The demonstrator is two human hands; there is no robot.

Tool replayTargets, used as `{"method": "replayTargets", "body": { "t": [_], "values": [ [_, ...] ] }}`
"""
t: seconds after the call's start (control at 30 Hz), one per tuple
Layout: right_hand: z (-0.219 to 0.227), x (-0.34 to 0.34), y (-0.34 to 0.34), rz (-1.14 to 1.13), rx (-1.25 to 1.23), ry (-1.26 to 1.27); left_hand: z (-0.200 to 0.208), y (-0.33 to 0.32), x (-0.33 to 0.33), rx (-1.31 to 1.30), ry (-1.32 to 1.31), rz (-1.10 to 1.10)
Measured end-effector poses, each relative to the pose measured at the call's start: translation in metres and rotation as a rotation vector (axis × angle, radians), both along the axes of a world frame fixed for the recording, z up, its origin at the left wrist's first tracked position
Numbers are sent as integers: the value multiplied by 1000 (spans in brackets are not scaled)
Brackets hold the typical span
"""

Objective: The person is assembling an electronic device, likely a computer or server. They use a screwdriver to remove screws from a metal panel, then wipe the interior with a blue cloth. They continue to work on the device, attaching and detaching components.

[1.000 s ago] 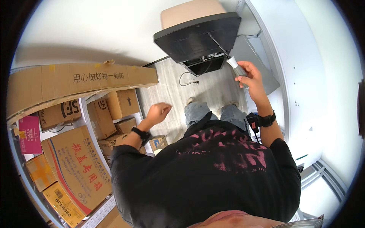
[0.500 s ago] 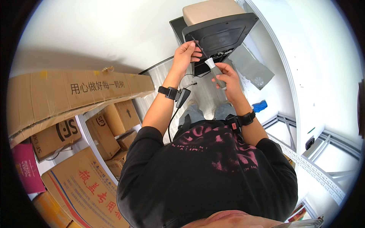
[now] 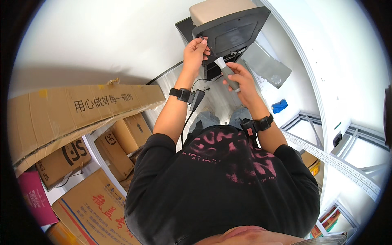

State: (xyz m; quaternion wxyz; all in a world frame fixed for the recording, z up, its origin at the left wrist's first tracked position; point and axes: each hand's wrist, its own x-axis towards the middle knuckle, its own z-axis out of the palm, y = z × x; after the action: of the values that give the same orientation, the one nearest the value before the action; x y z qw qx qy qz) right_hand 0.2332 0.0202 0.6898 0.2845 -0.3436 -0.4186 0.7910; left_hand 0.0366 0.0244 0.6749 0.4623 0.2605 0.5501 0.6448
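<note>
My right hand (image 3: 241,79) grips a screwdriver (image 3: 230,77) by its grey handle, which has a white collar. Its thin dark shaft slants up and left toward my left hand (image 3: 195,53). There the thumb and index finger pinch together near the shaft's far end, beside a black panel's edge. Whatever lies between those fingertips is too small to tell. The black panel (image 3: 234,34), ribbed and moulded, stands tilted in front of me with a beige padded block (image 3: 220,11) behind it. Below the panel, dark metal parts show only partly.
A long cardboard box (image 3: 61,102) runs along the left, above shelving with several cartons (image 3: 94,200) and a pink package (image 3: 36,196). Right of the panel leans a grey sheet (image 3: 269,67). A blue object (image 3: 279,106) lies near white metal shelving (image 3: 335,157). A thin black cable (image 3: 185,122) hangs from my left wrist.
The whole view has shifted slightly, so the panel and both hands appear a little higher and further left. Both hands keep the same hold.
</note>
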Motion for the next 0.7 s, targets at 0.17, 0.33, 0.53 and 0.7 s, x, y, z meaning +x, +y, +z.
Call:
{"method": "replayTargets", "body": {
  "t": [0.17,0.33,0.53,0.7],
  "values": [
    [5,-1,-1,13,-10,9,-3,-2,-5,6,6,-13],
    [2,0,1,2,-115,89,6,0,-1,-12,24,-4],
    [8,1,5,19,-248,170,2,1,-4,-12,13,31],
    [4,3,9,51,-276,192,1,2,-5,-19,32,13]
  ]
}}
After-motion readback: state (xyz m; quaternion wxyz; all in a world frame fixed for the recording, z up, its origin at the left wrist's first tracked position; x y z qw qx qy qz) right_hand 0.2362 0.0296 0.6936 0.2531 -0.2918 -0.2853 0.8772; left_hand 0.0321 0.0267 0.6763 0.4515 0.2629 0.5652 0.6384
